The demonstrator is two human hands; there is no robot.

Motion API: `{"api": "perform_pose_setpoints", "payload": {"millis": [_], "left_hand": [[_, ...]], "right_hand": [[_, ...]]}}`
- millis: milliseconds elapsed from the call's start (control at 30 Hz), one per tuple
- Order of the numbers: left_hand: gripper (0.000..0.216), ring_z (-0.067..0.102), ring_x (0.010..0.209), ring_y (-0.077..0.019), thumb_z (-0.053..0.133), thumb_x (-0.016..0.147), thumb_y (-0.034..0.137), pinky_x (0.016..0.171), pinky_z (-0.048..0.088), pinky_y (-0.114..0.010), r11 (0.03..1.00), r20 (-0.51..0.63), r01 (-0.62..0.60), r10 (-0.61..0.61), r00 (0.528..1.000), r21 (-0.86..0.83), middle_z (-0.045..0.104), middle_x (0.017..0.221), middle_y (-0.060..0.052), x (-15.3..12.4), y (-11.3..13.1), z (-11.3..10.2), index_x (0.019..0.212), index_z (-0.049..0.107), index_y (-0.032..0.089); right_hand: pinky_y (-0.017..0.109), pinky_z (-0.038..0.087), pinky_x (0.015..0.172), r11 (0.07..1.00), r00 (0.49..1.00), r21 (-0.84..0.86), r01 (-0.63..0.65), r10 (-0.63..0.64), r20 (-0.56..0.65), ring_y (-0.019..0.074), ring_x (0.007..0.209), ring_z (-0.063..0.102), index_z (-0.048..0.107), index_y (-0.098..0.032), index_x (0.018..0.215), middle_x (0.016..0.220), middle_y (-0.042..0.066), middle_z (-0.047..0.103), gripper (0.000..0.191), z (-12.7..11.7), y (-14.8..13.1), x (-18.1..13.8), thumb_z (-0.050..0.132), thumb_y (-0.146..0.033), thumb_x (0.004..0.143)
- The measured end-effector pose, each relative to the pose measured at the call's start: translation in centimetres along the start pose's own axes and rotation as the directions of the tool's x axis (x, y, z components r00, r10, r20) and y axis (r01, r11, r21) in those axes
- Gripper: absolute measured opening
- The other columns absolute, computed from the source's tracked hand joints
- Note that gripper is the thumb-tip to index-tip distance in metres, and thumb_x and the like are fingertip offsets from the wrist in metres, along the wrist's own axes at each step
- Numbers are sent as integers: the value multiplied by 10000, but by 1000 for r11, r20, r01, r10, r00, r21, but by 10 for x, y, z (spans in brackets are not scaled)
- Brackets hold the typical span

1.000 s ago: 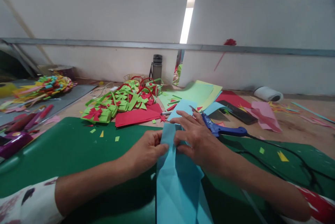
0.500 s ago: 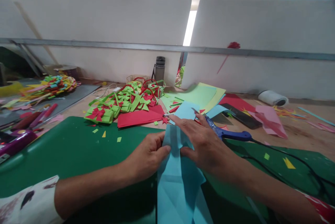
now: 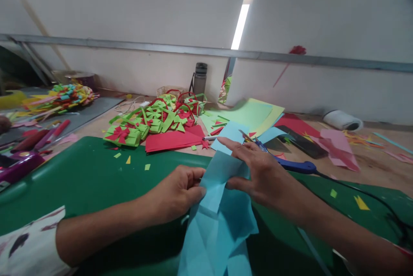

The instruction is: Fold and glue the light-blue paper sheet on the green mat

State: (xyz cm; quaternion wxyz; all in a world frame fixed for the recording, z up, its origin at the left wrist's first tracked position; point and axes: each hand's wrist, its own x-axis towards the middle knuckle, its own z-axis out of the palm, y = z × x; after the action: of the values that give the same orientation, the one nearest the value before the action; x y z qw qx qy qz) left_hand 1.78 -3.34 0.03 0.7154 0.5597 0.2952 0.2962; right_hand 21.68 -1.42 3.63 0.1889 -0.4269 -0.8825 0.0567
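Note:
A long light-blue paper sheet (image 3: pixel 219 220) lies creased on the green cutting mat (image 3: pixel 87 177), its upper part lifted and folding toward me. My left hand (image 3: pixel 176 192) pinches the sheet's left edge, fingers curled closed. My right hand (image 3: pixel 261 172) grips the raised top flap between thumb and fingers, the index finger stretched over the far edge. A blue hot-glue gun (image 3: pixel 292 165) lies just beyond my right hand.
A pile of green and red paper bows (image 3: pixel 151 123) and red sheets (image 3: pixel 172 140) sit behind the mat. Green, yellow and pink sheets, a black phone (image 3: pixel 301 141), a grey bottle (image 3: pixel 200 79) and a tape roll (image 3: pixel 342 120) lie further back. Markers (image 3: pixel 38 138) are at left.
The upper part of the blue sheet has come up off the mat and folds back toward me. Both hands shifted slightly nearer, and the sheet's lower part has crumpled and spread.

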Motion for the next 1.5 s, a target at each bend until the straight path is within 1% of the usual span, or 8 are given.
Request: {"api": "perform_pose_setpoints", "payload": {"millis": [200,400,533,733,867,1033,1267,1500], "left_hand": [[249,613,702,-152,545,810,174,641,473,-239,1000,30,-9,9,1000,21,672,827,-40,0,-2,-3,1040,627,126],[274,641,776,-169,532,817,92,705,487,-264,1000,66,-3,2,998,19,688,900,-62,-1,-3,-6,1077,612,122],[310,641,892,-220,543,845,154,818,487,-361,999,92,-30,29,995,14,667,1033,-102,-4,1,-6,1153,564,129],[702,516,1125,-317,738,677,411,906,440,-422,906,-179,-2,86,980,424,548,1258,-112,-14,8,0,1285,469,186],[818,524,1084,-303,802,581,369,912,435,-398,811,-202,-14,162,966,584,557,1224,-93,-15,10,11,1294,441,194],[585,582,883,-216,637,648,106,797,469,-323,767,-218,-52,246,944,640,621,1049,-54,-2,2,11,1212,499,175],[438,583,825,-170,471,614,-18,736,465,-263,817,-90,-185,277,956,546,643,938,-15,12,1,1,992,615,150],[397,587,746,-161,472,583,-2,632,443,-232,908,-36,-136,163,986,397,628,819,12,19,7,-3,913,634,149]], "right_hand": [[514,393,1001,988,993,138,-76,63,98,320,1239,458,336,-276,1427,1409,59,468,774,-1,2,-1,680,-204,737],[423,496,849,985,992,147,-90,76,100,267,996,617,344,-311,1423,1160,59,634,760,-2,2,-2,665,-186,746],[434,507,833,992,994,80,-96,90,67,307,1014,609,362,-266,1426,1052,86,666,764,-1,1,-2,659,-171,728],[479,499,860,999,999,-38,19,-20,-49,331,1037,607,378,-194,1413,1162,111,656,777,13,0,-5,622,-103,681],[487,464,913,990,991,-116,81,-92,-96,297,999,635,421,-160,1365,1189,126,644,697,18,-5,-5,600,-97,694],[512,466,887,986,994,-163,46,-62,-93,327,997,631,418,-127,1362,1082,144,688,710,15,-12,-4,630,-114,684],[526,389,955,985,996,-154,-76,83,41,298,913,648,404,-125,1379,779,72,718,711,6,-20,-4,626,-113,703],[462,415,900,990,988,-82,-116,123,93,318,1022,589,378,-156,1404,928,97,700,760,-1,-19,-1,612,-108,683]]}}
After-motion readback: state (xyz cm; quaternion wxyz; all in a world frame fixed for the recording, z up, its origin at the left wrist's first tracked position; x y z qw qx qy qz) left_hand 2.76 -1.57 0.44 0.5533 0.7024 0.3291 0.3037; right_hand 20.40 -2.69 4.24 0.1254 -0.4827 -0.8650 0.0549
